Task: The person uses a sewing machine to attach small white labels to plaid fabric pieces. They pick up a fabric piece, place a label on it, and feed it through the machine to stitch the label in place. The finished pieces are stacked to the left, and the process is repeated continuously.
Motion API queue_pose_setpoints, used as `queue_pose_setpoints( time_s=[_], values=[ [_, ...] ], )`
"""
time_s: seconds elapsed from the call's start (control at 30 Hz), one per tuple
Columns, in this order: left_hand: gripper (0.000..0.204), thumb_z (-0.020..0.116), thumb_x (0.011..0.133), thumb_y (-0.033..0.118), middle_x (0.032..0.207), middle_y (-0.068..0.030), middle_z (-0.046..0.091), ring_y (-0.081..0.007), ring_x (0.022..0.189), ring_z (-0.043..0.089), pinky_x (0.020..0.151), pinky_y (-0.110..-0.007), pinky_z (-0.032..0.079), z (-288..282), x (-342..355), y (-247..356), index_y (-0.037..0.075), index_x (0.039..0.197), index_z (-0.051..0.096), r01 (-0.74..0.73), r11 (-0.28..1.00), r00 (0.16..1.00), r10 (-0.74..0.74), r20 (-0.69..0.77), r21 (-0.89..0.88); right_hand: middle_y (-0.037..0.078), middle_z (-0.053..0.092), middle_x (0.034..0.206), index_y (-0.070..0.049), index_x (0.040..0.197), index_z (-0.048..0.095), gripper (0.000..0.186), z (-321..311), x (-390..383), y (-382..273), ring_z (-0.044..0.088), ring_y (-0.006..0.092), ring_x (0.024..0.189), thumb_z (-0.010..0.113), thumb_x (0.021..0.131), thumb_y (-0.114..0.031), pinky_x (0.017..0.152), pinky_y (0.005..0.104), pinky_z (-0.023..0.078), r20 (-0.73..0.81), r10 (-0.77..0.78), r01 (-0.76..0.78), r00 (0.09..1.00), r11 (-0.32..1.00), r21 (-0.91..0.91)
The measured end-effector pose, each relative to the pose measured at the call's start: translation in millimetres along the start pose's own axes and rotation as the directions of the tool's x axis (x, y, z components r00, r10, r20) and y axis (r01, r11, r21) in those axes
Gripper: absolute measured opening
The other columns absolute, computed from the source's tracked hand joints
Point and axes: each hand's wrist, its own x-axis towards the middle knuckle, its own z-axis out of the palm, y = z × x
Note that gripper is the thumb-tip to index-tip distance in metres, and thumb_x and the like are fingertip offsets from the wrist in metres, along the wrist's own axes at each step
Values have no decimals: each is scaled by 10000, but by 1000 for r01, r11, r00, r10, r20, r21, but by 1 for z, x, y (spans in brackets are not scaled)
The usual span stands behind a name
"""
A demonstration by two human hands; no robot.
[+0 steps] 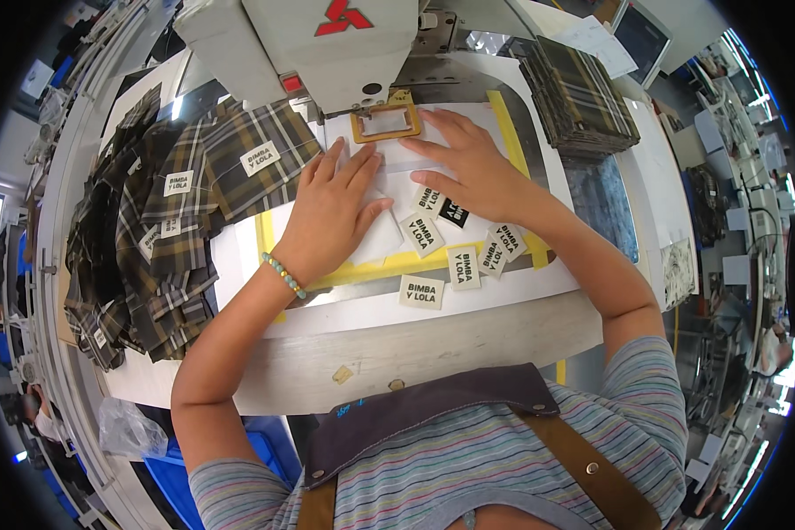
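Note:
My left hand (331, 212) lies flat, fingers spread, on a white fabric piece (396, 159) on the sewing machine bed. My right hand (471, 166) presses flat on the same white piece, its fingertips close to the tan rectangular clamp frame (385, 124) under the white machine head (327, 44). Several small cream woven labels (422, 291) and one black label (453, 213) lie loose near my right wrist. A beaded bracelet (283, 275) circles my left wrist.
A pile of plaid fabric pieces with sewn-on labels (185, 203) spreads to the left. A neat stack of plaid pieces (579, 93) sits at the right rear. Yellow tape (397, 262) outlines the work plate. The table's front edge (433, 344) is near my body.

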Motion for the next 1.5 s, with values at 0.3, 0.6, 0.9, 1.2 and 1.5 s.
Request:
queue_pose_setpoints(
  time_s=[0.3,0.6,0.9,1.2,1.5],
  values=[
    [589,648,1065,368,1626,-135,528,-437,1566,354,1268,-580,277,0,2,-3,46,1546,541,-16,1000,1000,16,-8,-27,258,439,1628,-116,1512,628,538,9,2,-5,332,430,1557,591,1095,-455,1264,564,257,-13,16,-17,1000,997,-72],
    [754,596,1059,542,1621,-157,524,-430,1577,319,1274,-602,199,5,18,3,38,1608,479,-23,998,999,21,31,66,251,463,1606,-106,1492,637,521,9,1,-5,347,437,1547,605,1085,-430,1263,582,260,-21,8,-9,1000,999,-52],
    [730,590,1062,532,1619,-175,519,-451,1596,290,1283,-642,167,11,20,2,47,1598,495,-18,998,1000,18,0,59,254,491,1587,-94,1454,672,494,2,0,-8,370,440,1531,616,1081,-413,1253,560,299,-52,23,-22,998,999,27],
    [599,684,1037,364,1640,-114,527,-337,1593,367,1318,-555,182,-18,-24,-52,109,1564,557,68,977,991,-43,-125,202,104,719,1371,-77,1246,772,312,-114,-45,22,657,311,1278,714,1013,-276,1087,422,530,-276,214,-259,937,956,-139],
    [669,572,1099,429,1773,-88,347,-307,1654,263,1336,-492,180,-19,-55,-148,137,1681,415,160,957,987,-157,-33,242,88,781,1228,-55,1153,795,210,-140,-87,84,735,319,1122,713,987,-155,965,416,591,-349,258,-390,901,834,-390]
  ],
)
